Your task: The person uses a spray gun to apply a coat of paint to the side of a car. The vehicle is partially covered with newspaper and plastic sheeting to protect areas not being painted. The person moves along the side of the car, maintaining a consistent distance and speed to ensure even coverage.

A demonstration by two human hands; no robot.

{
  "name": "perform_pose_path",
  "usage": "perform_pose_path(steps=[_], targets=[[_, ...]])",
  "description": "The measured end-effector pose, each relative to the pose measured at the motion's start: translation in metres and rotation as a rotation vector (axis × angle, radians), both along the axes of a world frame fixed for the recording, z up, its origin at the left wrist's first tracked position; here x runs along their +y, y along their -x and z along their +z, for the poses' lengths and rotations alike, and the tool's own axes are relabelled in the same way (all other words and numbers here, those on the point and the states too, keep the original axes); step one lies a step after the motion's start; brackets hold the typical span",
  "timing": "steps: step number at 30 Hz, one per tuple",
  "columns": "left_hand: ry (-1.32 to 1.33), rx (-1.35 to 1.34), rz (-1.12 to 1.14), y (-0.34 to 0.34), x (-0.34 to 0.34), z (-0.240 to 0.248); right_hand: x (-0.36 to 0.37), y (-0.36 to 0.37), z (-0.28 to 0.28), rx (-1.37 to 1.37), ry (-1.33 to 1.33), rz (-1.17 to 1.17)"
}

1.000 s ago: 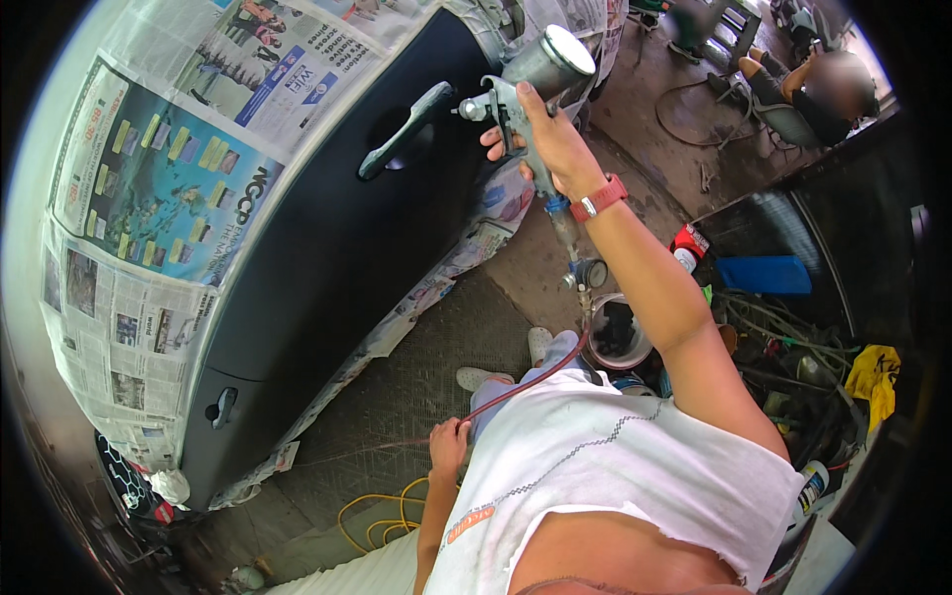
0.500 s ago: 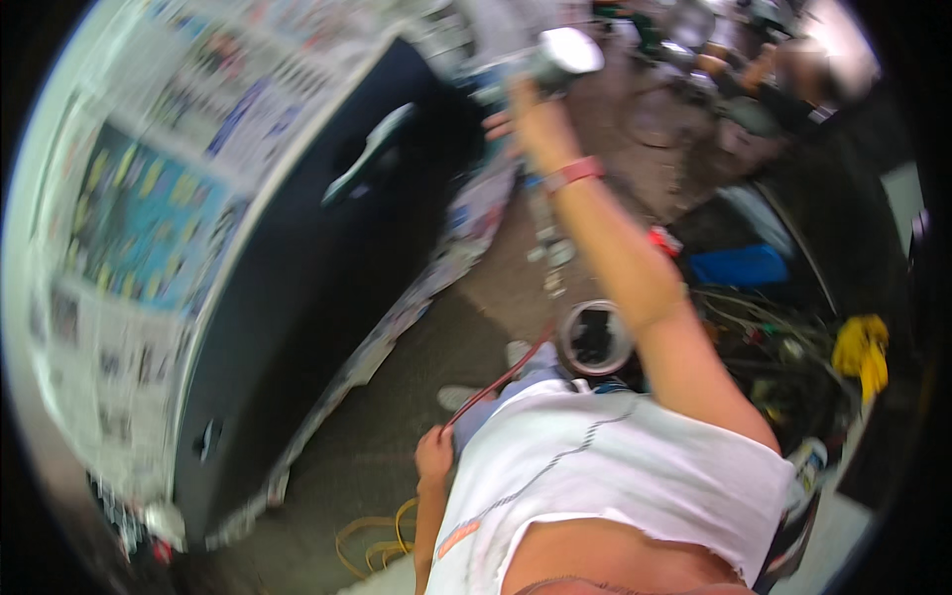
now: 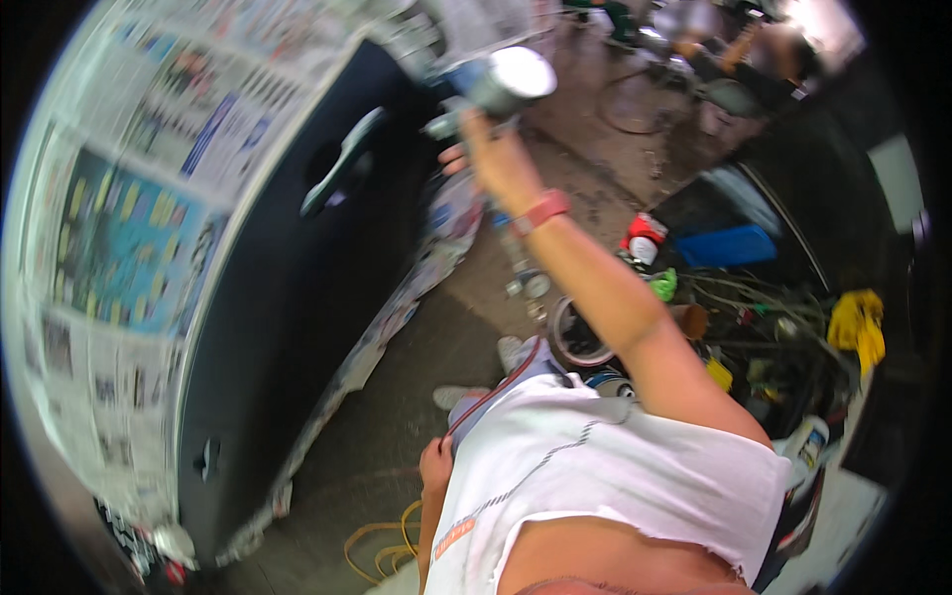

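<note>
The spray gun (image 3: 514, 83) is now held farther from the door handle (image 3: 342, 164), clasped by the right hand (image 3: 501, 161), the nearer to the long, diagonally set dark door (image 3: 297, 317) at left; the red hose (image 3: 499, 388) is gripped by the left hand (image 3: 434, 464).

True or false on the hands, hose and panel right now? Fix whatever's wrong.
1. The right hand holds a spray gun. True.
2. The left hand holds a yellow hose. False: it holds the red hose.
3. Newspaper lies to the left of the dark panel. True.
4. The dark panel has only one handle. False: two handles show.
5. The right arm wears a red band. True.
</note>
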State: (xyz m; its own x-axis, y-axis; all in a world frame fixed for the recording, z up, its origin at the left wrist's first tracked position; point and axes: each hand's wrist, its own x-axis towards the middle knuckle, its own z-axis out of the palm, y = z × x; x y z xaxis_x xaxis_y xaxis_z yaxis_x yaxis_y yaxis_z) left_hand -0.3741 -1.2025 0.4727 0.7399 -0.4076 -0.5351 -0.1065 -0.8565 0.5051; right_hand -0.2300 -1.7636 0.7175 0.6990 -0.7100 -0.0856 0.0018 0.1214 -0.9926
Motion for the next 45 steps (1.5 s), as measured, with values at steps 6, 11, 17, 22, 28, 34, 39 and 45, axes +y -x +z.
perform_pose_path(steps=[6,11,17,22,28,34,39,45], targets=[[-0.014,-0.051,0.061,0.009,0.015,-0.014,0.011,0.006,-0.029,0.024,-0.056,0.051],[-0.034,-0.033,0.023,0.006,0.014,-0.004,0.049,0.015,-0.023,-0.015,-0.25,0.27],[-0.01,-0.049,0.059,0.002,-0.002,-0.004,-0.006,-0.005,-0.039,0.074,-0.088,0.07],[0.035,-0.119,0.155,0.009,-0.011,-0.015,-0.051,-0.009,-0.028,0.084,0.033,-0.15],[-0.016,-0.045,0.2,0.024,0.002,-0.012,0.032,-0.03,0.005,0.036,-0.025,0.119],[-0.062,0.006,0.221,0.039,0.027,-0.015,0.128,-0.038,0.029,-0.076,-0.253,0.523],[-0.014,-0.029,0.29,0.05,0.043,-0.022,0.112,-0.045,0.02,0.013,-0.026,0.309],[0.058,0.07,0.37,0.058,0.08,-0.046,0.132,-0.055,0.027,0.019,0.003,0.144]])
